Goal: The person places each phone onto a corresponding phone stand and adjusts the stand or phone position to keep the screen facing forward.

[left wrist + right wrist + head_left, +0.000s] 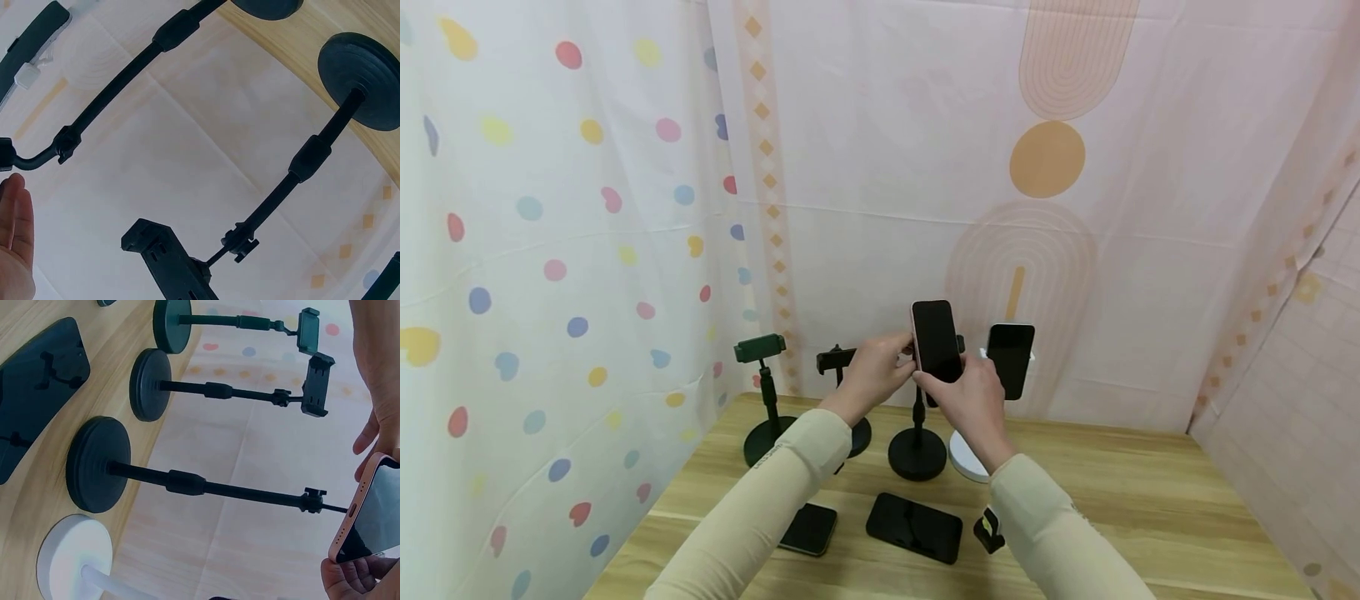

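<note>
A smartphone [935, 333] with a pink frame and dark screen stands nearly upright in front of the head of a black phone stand [917, 454]. My right hand [973, 400] grips its lower part, thumb across the front and fingers at the right edge. At its left edge, my left hand [876, 371] pinches the stand's clamp, which the phone mostly hides. In the left wrist view, two fingers [17, 212] lie close to that clamp [6, 153]. The right wrist view shows the phone's bottom edge [353, 509] and the right fingertips [350, 575] under its corner.
To the left stand a green phone stand [760, 348] and another black stand [835, 360]. A white stand [966, 458] holds a second phone [1011, 358] on the right. In front lie two more phones, one small [811, 529], one larger [913, 527], and a small black stand [988, 533].
</note>
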A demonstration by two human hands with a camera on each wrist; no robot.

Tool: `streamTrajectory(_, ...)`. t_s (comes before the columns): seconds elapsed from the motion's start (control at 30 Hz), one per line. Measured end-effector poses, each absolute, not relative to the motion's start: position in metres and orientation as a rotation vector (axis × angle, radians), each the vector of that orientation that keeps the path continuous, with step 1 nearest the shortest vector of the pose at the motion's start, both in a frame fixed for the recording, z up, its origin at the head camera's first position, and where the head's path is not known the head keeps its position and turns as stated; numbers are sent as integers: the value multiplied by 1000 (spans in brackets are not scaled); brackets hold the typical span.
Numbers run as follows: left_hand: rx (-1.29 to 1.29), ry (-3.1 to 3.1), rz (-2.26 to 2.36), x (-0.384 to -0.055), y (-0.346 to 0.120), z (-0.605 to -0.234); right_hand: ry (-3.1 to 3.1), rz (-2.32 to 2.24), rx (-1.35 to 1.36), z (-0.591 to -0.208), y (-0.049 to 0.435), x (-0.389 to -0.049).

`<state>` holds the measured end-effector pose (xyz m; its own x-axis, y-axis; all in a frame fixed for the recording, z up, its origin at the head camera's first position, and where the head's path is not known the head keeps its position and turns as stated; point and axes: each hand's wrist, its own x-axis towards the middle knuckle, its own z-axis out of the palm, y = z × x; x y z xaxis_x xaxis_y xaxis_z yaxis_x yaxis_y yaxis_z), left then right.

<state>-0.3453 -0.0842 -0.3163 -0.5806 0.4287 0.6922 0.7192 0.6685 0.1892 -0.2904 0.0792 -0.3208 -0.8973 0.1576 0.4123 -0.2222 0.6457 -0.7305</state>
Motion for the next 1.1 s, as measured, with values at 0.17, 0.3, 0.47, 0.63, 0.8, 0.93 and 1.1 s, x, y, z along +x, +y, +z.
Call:
streamTrajectory(0.17, -905, -2221, -615, -347, -82, -319, -2418, 1177, 34, -322, 81, -294)
streamTrajectory(0.3, -909, -2187, -628, -348, -81, -322, -2418, 1207, 29, -323, 80, -295)
streamTrajectory(0.47, -920, -2150, -630, -350, -81, -324, -2413, 1241, 27, -323, 79, -295)
streamTrajectory(0.63, -933, -2122, -612, -352, -83, -325, -2386, 1265, 34, -326, 77, -298)
streamTrajectory(0.8, -943, -2105, -576, -354, -86, -326, -2365, 1247, 58, -327, 76, -299)
streamTrajectory(0.93, -953, -2085, -556, -354, -89, -328, -2363, 1230, 64, -328, 76, -301)
streamTrajectory(1.1, -964, -2048, -537, -353, -92, -329, -2360, 1206, 43, -330, 75, -301)
